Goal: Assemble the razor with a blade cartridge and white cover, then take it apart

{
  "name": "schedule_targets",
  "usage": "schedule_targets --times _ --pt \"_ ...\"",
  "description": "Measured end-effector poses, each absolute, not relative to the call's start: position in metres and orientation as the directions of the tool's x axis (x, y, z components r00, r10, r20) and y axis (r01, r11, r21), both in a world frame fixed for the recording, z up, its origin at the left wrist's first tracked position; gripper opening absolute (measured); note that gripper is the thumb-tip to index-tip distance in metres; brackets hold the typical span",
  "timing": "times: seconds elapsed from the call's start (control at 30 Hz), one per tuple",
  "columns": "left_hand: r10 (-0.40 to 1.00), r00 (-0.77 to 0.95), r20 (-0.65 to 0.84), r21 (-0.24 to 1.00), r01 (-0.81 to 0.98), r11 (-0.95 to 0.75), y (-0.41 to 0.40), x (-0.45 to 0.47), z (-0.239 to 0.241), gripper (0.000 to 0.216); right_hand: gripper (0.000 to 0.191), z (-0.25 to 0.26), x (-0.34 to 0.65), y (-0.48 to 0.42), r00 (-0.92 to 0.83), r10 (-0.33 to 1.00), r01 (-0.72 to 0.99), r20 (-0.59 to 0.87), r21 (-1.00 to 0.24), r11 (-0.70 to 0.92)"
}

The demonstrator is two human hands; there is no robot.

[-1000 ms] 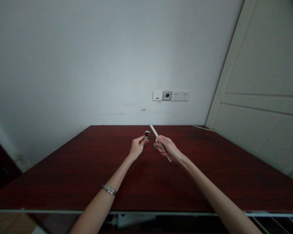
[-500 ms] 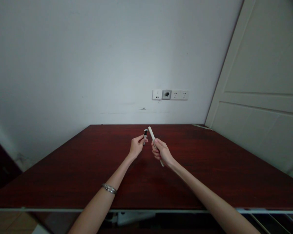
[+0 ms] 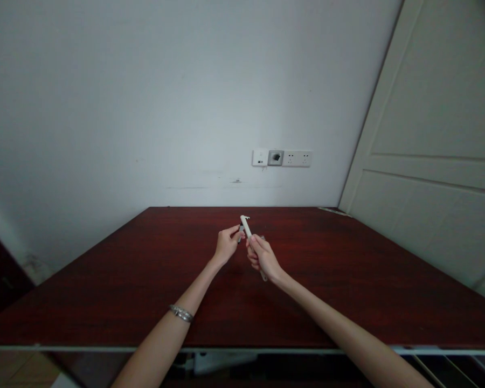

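Note:
My left hand (image 3: pixel 227 246) is closed, thumb and fingers pinching a small grey-and-black handled tool (image 3: pixel 241 230) with a pale, pronged head at its top. My right hand (image 3: pixel 263 257) wraps around a slim white stick (image 3: pixel 246 225), which slants up and to the left. The stick's lower end shows below my right palm. Its upper end overlaps the small tool's head, partly hiding it; whether the two touch I cannot tell. The exact kind of either thing is too small to make out. Both hands are above the dark red tabletop (image 3: pixel 178 275).
Behind the table rises a pale wall (image 3: pixel 145 108) with a row of sockets (image 3: pixel 297 158). A white panelled door (image 3: pixel 436 118) stands at the right. Under the table's front edge, a shelf holds a pale flat object (image 3: pixel 222 362).
My right hand has shifted slightly left and down with the white stick, bringing its tip over the small tool's head. My left hand has stayed nearly in place.

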State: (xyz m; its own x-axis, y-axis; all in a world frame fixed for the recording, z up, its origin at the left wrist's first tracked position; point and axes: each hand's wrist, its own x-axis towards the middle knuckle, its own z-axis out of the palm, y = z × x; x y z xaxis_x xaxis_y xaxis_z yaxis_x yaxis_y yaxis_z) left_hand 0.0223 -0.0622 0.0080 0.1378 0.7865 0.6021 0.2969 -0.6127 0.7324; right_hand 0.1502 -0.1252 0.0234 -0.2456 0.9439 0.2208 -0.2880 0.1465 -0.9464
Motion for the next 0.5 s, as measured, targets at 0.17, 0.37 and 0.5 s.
schedule_targets --times 0.17,0.37,0.5 --pt "0.776 0.156 0.611 0.721 0.296 -0.627 -0.063 0.023 0.009 0.022 0.038 0.025 0.152 -0.124 -0.236 0.944 -0.282 0.229 -0.946 0.158" --pt "0.834 0.094 0.543 0.791 0.277 -0.546 -0.054 0.021 0.002 0.023 0.037 0.025 0.163 -0.132 -0.392 0.911 -0.075 0.126 -0.992 0.105" --pt "0.795 0.117 0.596 0.735 0.321 -0.598 -0.051 0.016 0.000 0.024 0.037 0.058 0.191 -0.134 -0.395 0.873 0.141 0.287 -0.920 0.366"
